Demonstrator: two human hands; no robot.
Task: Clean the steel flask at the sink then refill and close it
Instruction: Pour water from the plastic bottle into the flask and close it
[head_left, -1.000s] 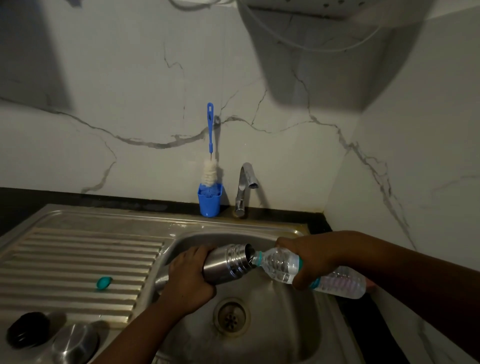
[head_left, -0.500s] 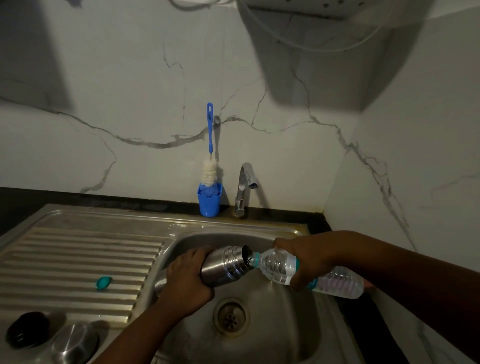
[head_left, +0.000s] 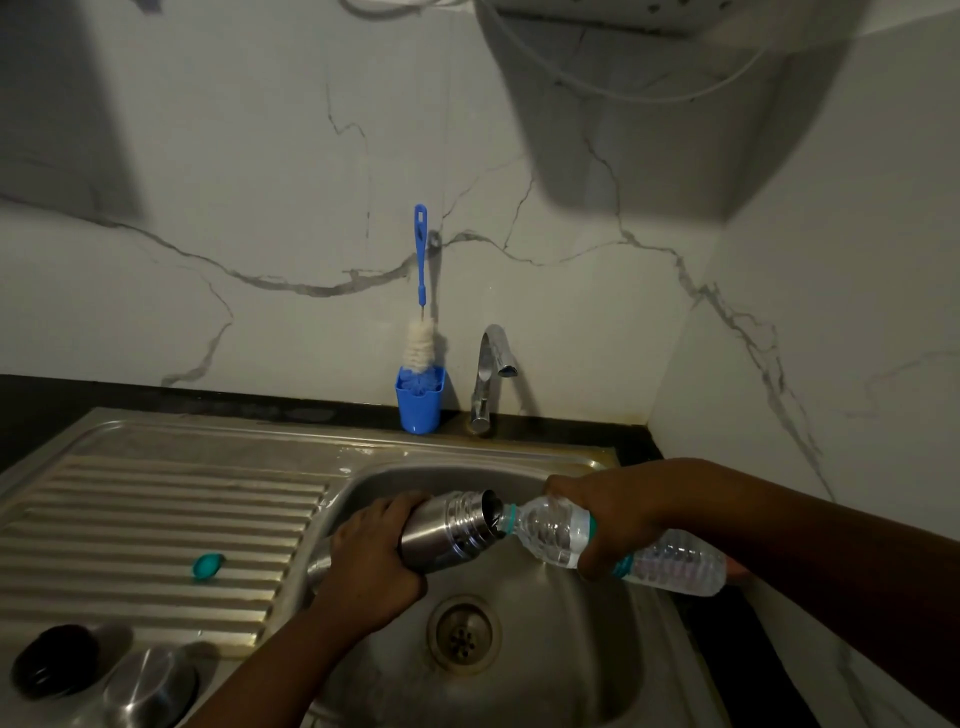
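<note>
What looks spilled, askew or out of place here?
Nothing is spilled. The flask is tilted in the left hand over the sink while the right hand tips the bottle into it. The teal cap lies loose on the drainboard.

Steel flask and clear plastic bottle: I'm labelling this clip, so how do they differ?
The steel flask is opaque metal, gripped by the left hand; the clear plastic bottle is see-through, gripped by the right hand. Both are uncapped and tilted, mouths meeting above the sink basin.
</note>
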